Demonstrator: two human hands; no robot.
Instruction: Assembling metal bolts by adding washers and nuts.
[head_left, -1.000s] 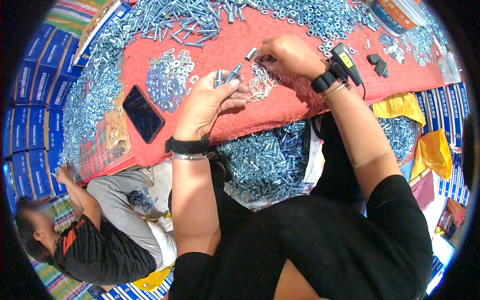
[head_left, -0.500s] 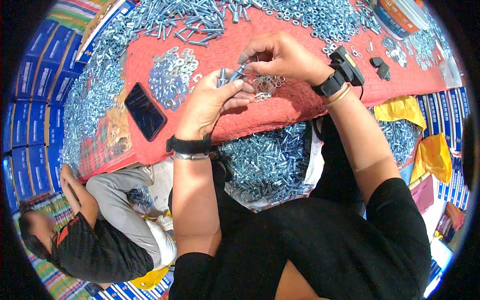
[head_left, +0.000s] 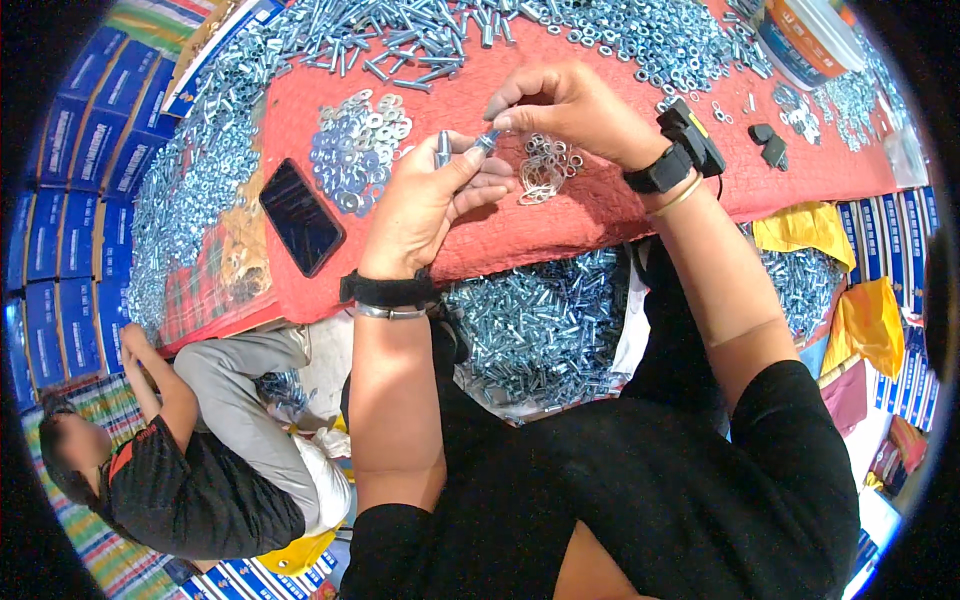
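Observation:
My left hand [head_left: 415, 205] is closed around two shiny metal bolts with sleeves. One bolt [head_left: 444, 150] stands up between the fingers; the other bolt [head_left: 485, 142] leans to the right above the thumb. At the upper end of the leaning bolt, the fingertips of my right hand [head_left: 575, 112] are pinched together. Whatever small part they may hold is hidden. Just below the right hand lies a loose pile of thin metal rings [head_left: 546, 168] on the red cloth [head_left: 490, 90]. Left of my left hand is a spread of flat washers [head_left: 350, 155].
A dark phone [head_left: 302, 218] lies at the left. Heaps of bolts [head_left: 390, 35] and nuts [head_left: 680, 45] cover the far side, near a plastic tub [head_left: 808, 45]. Below the table edge is a sack of bolts [head_left: 540, 325]. Another person [head_left: 200, 480] sits at lower left beside blue boxes.
The view has shifted slightly, so the table's things appear a little farther right. The right fingertips remain at the leaning bolt's end, and less of that bolt shows above my left thumb.

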